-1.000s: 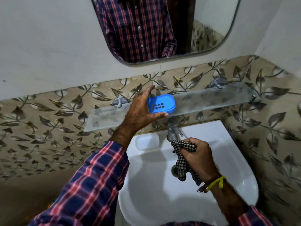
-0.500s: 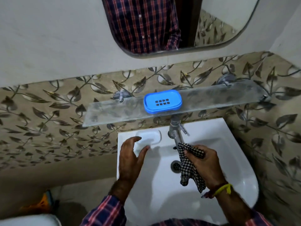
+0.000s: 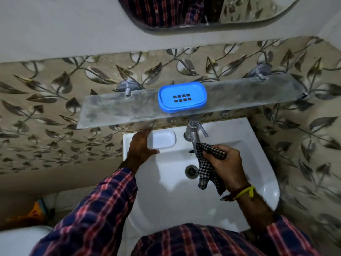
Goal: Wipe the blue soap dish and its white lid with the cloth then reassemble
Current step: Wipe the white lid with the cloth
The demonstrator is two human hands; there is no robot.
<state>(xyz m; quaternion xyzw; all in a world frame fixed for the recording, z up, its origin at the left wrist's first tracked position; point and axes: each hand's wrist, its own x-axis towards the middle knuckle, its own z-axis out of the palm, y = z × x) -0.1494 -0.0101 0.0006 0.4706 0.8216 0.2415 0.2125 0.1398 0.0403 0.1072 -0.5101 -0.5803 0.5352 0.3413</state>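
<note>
The blue soap dish (image 3: 182,97), oval with a block of drain slots, sits on the glass shelf (image 3: 118,109) above the sink. Its white lid (image 3: 163,142) lies on the sink's back left ledge. My left hand (image 3: 141,147) covers the lid's left end, with my fingers at its back edge and my thumb along its front edge; the fingers look nearly straight. My right hand (image 3: 224,165) grips the black-and-white checked cloth (image 3: 207,168) over the basin, right beside the tap spout.
A metal tap (image 3: 192,133) juts out under the shelf, over the white sink (image 3: 254,145) and its drain (image 3: 191,171). A mirror (image 3: 239,12) hangs on the wall above. An orange object (image 3: 36,212) lies on the floor at lower left.
My left hand let go of the blue dish on the shelf, dropped to the sink ledge and reached the white lid. My right hand kept hold of the cloth near the tap.
</note>
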